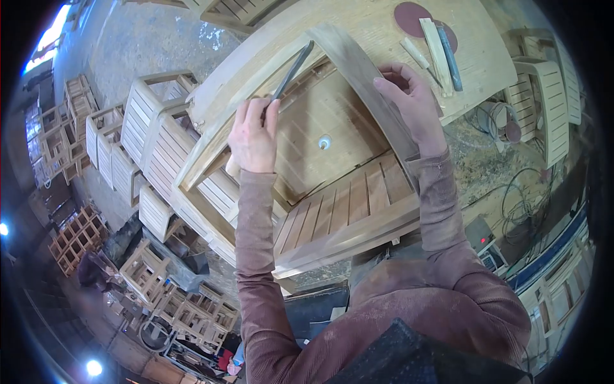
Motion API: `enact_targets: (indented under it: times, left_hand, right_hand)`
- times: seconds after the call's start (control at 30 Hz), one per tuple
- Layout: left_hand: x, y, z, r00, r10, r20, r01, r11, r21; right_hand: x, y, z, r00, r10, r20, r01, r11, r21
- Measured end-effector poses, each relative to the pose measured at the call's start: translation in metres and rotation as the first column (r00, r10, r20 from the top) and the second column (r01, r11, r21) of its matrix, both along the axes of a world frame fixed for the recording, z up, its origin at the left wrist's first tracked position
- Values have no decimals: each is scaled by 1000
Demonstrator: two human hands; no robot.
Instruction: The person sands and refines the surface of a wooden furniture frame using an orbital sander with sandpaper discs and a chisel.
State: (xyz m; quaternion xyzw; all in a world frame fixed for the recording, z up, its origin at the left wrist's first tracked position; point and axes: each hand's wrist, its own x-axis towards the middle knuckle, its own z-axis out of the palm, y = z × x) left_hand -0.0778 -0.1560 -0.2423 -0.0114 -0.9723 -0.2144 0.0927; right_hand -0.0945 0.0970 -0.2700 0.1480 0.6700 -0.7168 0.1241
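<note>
A pale wooden chair (pixel 364 198) with a slatted seat lies tipped on the work table, its frame facing me. My left hand (pixel 252 131) is closed around the lower end of a long, narrow, dark flat tool that looks like a file (pixel 294 69). The tool's far end meets the inside of the frame near its top corner. With curled fingers and thumb, my right hand (pixel 412 99) grips the outer edge of the right-hand rail; some fingertips are hard to see.
On the table (pixel 492 70) lie reddish sanding discs (pixel 412 18), a wooden-handled tool (pixel 414 52), a wood strip (pixel 436 54) and a bluish bar (pixel 451 64). Slatted chairs (pixel 144 118) stand at left, more chairs (pixel 543 105) at right. Cables (pixel 521 201) loop across the floor.
</note>
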Motion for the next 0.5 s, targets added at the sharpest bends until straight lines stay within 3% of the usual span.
enact_targets:
  times: [0.1, 0.33, 0.5]
  left_hand:
    - [-3, 3, -1, 1000, 5, 2, -5, 997, -71]
    - [8, 5, -3, 999, 49, -23, -49, 999, -14]
    - [4, -4, -4, 1000, 14, -26, -15, 1000, -20]
  right_hand:
    - [2, -1, 0, 1000, 11, 2, -11, 1000, -1]
    - [3, -5, 2, 998, 68, 2, -68, 987, 148]
    - [2, -5, 3, 996, 84, 15, -85, 987, 139]
